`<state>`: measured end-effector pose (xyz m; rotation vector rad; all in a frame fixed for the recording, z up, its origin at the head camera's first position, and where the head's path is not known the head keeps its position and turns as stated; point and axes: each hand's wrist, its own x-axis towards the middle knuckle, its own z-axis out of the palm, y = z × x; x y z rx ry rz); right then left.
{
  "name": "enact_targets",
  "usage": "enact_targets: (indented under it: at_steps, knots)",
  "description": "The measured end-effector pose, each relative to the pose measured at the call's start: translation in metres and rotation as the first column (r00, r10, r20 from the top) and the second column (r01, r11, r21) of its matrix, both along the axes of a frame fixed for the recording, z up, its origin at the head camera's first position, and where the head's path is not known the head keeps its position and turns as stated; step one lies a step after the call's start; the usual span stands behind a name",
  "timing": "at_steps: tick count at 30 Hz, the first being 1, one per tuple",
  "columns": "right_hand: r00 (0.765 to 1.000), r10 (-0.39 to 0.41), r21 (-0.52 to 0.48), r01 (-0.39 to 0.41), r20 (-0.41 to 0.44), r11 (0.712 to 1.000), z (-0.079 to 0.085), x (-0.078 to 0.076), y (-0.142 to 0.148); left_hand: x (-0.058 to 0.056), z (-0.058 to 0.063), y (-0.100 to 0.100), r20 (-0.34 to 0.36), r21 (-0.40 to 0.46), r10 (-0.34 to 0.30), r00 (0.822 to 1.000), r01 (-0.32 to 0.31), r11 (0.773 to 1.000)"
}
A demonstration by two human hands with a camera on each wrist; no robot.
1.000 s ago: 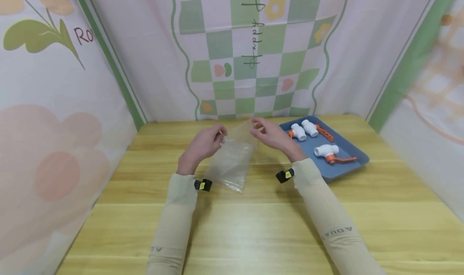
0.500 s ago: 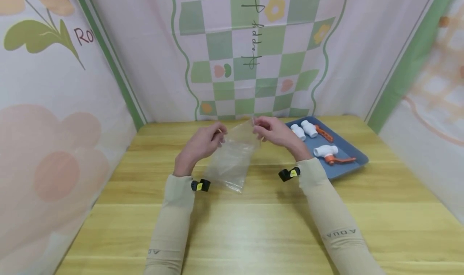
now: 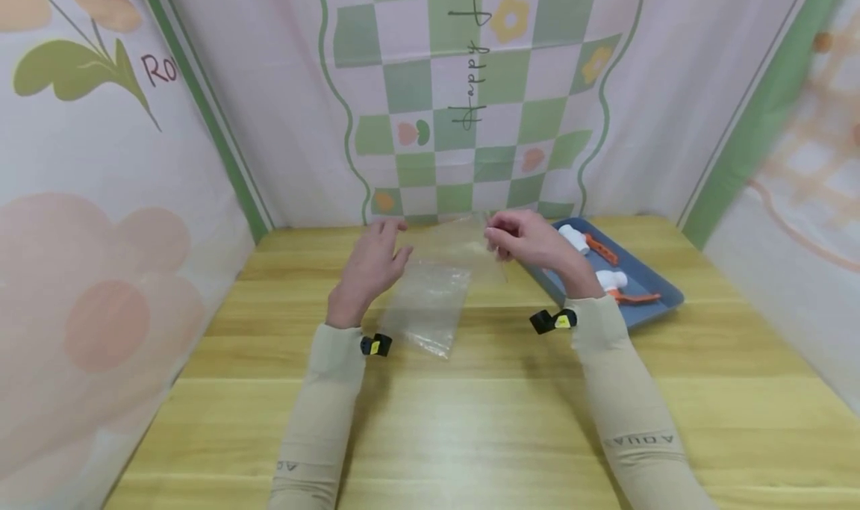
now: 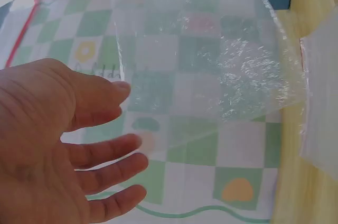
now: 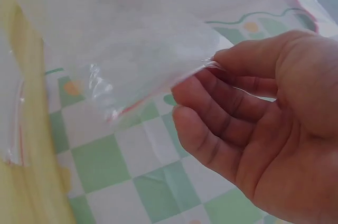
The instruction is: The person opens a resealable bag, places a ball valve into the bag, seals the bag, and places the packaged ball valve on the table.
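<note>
A clear plastic zip bag (image 5: 132,39) hangs in the air from my right hand (image 3: 534,243). Thumb and index finger pinch it at its red-lined edge, as the right wrist view shows. My left hand (image 3: 369,271) is beside the bag's other end, thumb and fingers spread apart; in the left wrist view the thumb tip overlaps the bag's edge and nothing sits in the grasp. A second clear zip bag (image 3: 428,308) lies flat on the wooden table below, between both wrists.
To the right, a blue tray (image 3: 645,275) holds white pipe valves with orange handles, such as one valve (image 3: 610,280); my right hand and forearm hide part of it. A patterned curtain (image 3: 430,92) stands behind the table (image 3: 443,435).
My left hand has let go, its fingers spreading from a pinch. My right hand has moved right, drawing the upper bag away from the one on the table and covering more of the tray.
</note>
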<state>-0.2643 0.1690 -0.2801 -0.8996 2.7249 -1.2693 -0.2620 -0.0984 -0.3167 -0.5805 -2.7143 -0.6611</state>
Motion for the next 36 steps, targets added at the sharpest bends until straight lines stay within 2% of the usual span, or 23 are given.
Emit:
enact_targets:
  at_steps: [4,9,16,19,24,27,30,36]
  knots:
    - [0.999,-0.023,-0.012,0.023,-0.039,1.000,0.005,0.006,-0.002,0.006,0.004,0.007,-0.074,-0.058,0.028,0.997,-0.032,0.998]
    - [0.999,-0.009,-0.059,0.007,-0.032,0.998,0.009,0.010,-0.006,0.015,0.010,0.018,-0.139,-0.066,-0.009,0.990,0.000,0.998]
    - [0.999,0.039,-0.194,-0.041,-0.012,0.980,0.013,0.015,-0.008,0.024,0.015,0.036,-0.146,-0.036,-0.137,0.980,0.133,0.990]
    - [0.998,0.063,-0.230,-0.065,-0.018,0.971,0.014,0.017,-0.009,0.026,0.015,0.041,-0.157,-0.025,-0.164,0.974,0.162,0.987]
    - [0.994,0.101,-0.264,-0.107,-0.036,0.959,0.014,0.020,-0.012,0.026,0.012,0.047,-0.089,0.053,-0.206,0.974,0.211,0.976]
    - [0.990,0.132,-0.283,-0.140,-0.050,0.949,0.014,0.021,-0.014,0.026,0.011,0.051,-0.061,0.088,-0.244,0.968,0.249,0.965]
    - [0.986,0.158,-0.291,-0.166,-0.053,0.942,0.014,0.021,-0.017,0.025,0.009,0.055,-0.062,0.111,-0.287,0.956,0.292,0.950]
    - [0.987,0.156,-0.280,-0.159,-0.035,0.947,0.013,0.025,-0.023,0.024,0.003,0.060,-0.067,0.180,-0.413,0.908,0.418,0.891]
